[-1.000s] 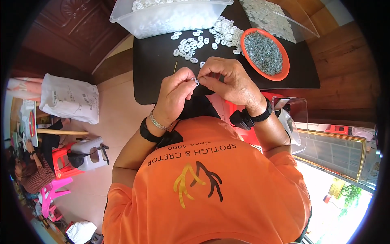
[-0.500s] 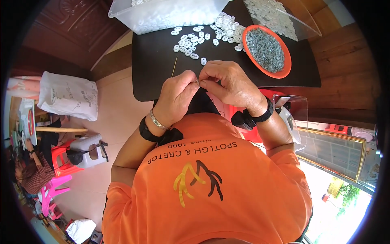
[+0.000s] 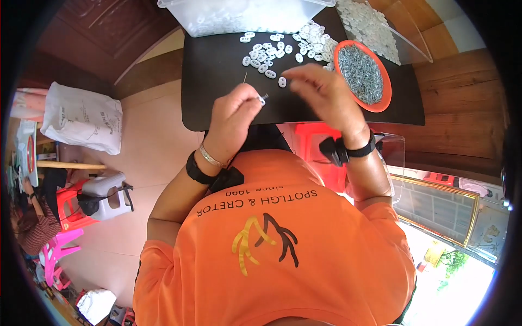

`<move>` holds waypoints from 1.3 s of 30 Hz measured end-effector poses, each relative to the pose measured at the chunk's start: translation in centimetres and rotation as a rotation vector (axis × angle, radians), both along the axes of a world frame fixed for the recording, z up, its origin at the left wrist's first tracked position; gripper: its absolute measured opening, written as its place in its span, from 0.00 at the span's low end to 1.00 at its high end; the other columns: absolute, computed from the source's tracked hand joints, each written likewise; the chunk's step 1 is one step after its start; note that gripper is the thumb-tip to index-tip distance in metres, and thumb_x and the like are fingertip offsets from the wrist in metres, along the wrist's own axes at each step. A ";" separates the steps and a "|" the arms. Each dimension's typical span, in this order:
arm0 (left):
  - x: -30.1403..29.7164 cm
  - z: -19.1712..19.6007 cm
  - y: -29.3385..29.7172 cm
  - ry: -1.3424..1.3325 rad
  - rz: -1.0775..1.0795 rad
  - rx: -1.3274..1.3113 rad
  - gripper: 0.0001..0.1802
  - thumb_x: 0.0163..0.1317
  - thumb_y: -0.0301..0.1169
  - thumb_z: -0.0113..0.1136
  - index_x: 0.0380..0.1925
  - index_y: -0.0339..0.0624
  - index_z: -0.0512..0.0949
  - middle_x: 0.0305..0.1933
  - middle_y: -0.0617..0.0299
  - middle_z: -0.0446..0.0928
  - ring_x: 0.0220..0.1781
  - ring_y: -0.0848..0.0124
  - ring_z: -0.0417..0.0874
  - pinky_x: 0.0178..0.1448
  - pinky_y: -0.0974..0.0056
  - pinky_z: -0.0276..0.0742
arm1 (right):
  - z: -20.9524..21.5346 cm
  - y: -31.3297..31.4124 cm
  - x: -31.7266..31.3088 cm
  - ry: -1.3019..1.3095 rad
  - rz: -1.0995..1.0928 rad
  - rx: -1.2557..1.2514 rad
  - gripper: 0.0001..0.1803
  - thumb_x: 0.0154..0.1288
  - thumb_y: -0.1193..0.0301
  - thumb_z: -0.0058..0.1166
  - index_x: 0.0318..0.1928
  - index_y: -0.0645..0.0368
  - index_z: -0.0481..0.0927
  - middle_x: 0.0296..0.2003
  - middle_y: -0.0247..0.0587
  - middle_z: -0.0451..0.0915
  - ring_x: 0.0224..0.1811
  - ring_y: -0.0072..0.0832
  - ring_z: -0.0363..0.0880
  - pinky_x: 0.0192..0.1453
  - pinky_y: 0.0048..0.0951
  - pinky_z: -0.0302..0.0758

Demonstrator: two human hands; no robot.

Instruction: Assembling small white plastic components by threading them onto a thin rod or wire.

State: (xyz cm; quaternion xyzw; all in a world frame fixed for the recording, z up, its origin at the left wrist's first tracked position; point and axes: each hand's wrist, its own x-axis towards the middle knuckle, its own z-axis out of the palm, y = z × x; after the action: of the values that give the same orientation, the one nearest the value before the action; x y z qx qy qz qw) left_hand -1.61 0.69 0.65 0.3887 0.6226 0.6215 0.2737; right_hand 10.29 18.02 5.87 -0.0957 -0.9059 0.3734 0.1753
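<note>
My left hand (image 3: 235,113) pinches a small white oval plastic piece (image 3: 262,101) between thumb and fingers. A short grey screw (image 3: 266,96) sticks out of that piece. A thin needle-like rod (image 3: 245,77) shows just above the left knuckles; whether the hand holds it I cannot tell. Over the right part of the table, my right hand (image 3: 326,98) is raised and blurred, its thumb and index finger apart with nothing seen between them. It is nearest a single loose white two-hole piece (image 3: 282,82) and the red dish (image 3: 387,98) of grey screws (image 3: 360,73).
Loose white two-hole pieces (image 3: 266,54) lie on the dark table (image 3: 209,98), with a bigger heap (image 3: 315,41) behind. A translucent bin (image 3: 244,19) stands at the back; a clear tray (image 3: 416,43) of white pieces is far right. Red stool (image 3: 321,130) below; a person (image 3: 35,231) at far left.
My right hand has let go of the small piece and moved away to the right, its fingers parting. My left hand keeps the piece, where the screw now shows. The view has shifted slightly.
</note>
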 end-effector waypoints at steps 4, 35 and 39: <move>-1.1 -0.7 -0.2 -0.204 0.052 0.077 0.08 0.63 0.28 0.51 0.27 0.37 0.72 0.19 0.72 0.65 0.20 0.85 0.60 0.24 0.75 0.57 | -1.1 2.1 -0.9 -0.083 -0.105 0.172 0.11 0.62 0.74 0.56 0.45 0.59 0.82 0.32 0.37 0.81 0.30 0.24 0.77 0.36 0.24 0.73; -1.1 -1.3 1.2 -0.529 -0.101 0.272 0.09 0.64 0.31 0.46 0.29 0.37 0.70 0.25 0.59 0.72 0.27 0.71 0.73 0.36 0.68 0.71 | -3.8 -1.9 -1.7 -0.147 0.108 -0.739 0.11 0.63 0.78 0.56 0.46 0.64 0.79 0.33 0.30 0.79 0.35 0.13 0.75 0.40 0.16 0.72; -1.4 -1.4 1.2 -0.527 -0.145 0.328 0.09 0.64 0.32 0.44 0.30 0.38 0.68 0.27 0.56 0.71 0.28 0.69 0.72 0.36 0.66 0.71 | -4.1 -2.1 -1.6 -0.107 0.104 -0.756 0.10 0.63 0.77 0.56 0.45 0.64 0.79 0.34 0.31 0.79 0.35 0.13 0.75 0.40 0.16 0.72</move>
State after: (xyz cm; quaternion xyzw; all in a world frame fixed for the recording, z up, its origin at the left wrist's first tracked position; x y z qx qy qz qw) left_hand -3.00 1.87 -0.78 0.2968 0.3923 0.7718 0.4029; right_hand 8.74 15.93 1.74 -0.1268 -0.7159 0.6839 0.0608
